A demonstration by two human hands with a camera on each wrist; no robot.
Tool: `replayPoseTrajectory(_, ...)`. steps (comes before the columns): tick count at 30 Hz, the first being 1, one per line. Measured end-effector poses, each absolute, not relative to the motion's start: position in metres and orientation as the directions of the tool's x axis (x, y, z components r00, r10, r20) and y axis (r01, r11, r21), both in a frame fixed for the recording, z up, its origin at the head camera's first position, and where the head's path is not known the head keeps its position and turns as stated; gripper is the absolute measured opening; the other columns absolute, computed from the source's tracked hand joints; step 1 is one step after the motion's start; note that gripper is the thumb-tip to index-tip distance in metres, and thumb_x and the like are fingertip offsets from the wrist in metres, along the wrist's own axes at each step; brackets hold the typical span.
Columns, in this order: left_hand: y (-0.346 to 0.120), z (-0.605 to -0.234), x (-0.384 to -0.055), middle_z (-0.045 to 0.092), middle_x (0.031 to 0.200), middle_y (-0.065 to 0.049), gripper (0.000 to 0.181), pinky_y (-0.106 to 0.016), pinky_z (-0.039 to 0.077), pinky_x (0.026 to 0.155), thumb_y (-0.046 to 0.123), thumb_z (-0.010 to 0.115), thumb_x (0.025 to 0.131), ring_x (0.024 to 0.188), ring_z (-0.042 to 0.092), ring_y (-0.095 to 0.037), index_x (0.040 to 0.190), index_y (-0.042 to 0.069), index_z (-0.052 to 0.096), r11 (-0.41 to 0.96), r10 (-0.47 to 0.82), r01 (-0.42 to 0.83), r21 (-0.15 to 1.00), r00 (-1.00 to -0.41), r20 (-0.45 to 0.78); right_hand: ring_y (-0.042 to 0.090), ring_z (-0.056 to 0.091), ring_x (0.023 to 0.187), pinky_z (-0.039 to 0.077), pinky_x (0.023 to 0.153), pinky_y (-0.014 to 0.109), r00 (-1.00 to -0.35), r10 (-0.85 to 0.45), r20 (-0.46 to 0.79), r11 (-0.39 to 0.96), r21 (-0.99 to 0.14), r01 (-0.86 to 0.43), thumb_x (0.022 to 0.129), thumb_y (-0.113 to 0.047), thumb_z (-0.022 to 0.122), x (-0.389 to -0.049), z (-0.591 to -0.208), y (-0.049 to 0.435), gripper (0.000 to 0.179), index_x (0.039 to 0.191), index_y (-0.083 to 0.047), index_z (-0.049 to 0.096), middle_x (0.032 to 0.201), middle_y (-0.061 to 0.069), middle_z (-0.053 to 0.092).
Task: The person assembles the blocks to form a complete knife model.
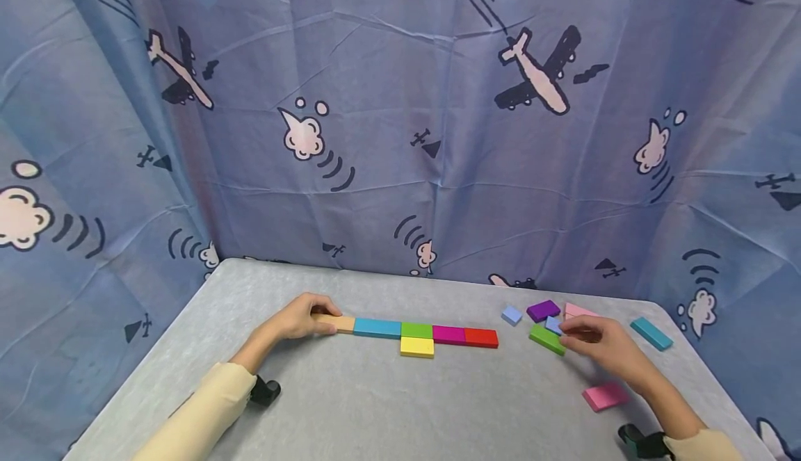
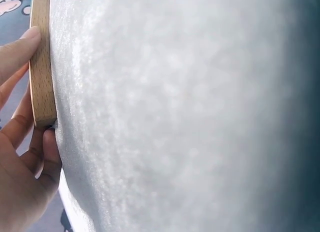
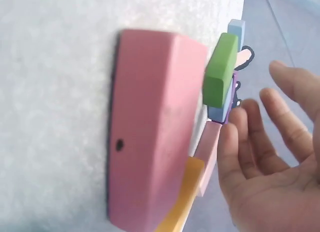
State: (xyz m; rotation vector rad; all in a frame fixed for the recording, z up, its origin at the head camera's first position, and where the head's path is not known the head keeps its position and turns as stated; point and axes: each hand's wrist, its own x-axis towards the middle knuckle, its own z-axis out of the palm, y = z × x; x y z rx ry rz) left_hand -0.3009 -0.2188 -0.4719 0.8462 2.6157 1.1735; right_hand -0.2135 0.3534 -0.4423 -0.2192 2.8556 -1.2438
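Observation:
My left hand pinches the tan wooden block at the left end of a row; in the left wrist view the thumb lies on its side edge, other fingers behind and at its end. Rightward along the row come a blue block, a green block, a magenta block and a red block. A yellow block sits against the green one's near side. My right hand, fingers loosely bent and holding nothing, hovers over loose blocks, fingertips close to another green block.
Around the right hand lie a purple block, small light-blue blocks, a pale pink block, a teal block and a darker pink block. An orange block shows in the right wrist view. A patterned curtain hangs behind the table.

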Motion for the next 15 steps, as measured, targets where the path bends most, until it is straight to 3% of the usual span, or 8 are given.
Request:
replayPoseTrajectory(5,-0.218,-0.471,-0.300,0.070,0.097,0.002,0.020,-0.035,0.049,0.082,0.010,0.085,0.084,0.088,0.061,-0.015,0.103,0.009,0.077,0.526,0.556,0.438,0.729,-0.825,0.095,0.024,0.063,0.093,0.053,0.075,0.023,-0.995,-0.097,-0.003,0.667,-0.742,-0.062,0.088,-0.018,0.082,-0.215,-0.447,0.355,0.042,0.119,0.007,0.068,0.113,0.017,0.067)
replayPoseTrajectory(15,-0.216,-0.468,-0.297,0.070,0.097,0.000,0.020,-0.035,0.049,0.081,0.009,0.085,0.084,0.087,0.061,-0.016,0.102,0.007,0.077,0.520,0.557,0.442,0.731,-0.824,0.102,0.024,0.064,0.091,0.053,0.073,0.023,-0.995,-0.101,-0.001,0.665,-0.744,-0.067,0.082,-0.011,0.087,-0.220,-0.454,0.353,0.043,0.114,0.010,0.068,0.110,0.019,0.068)
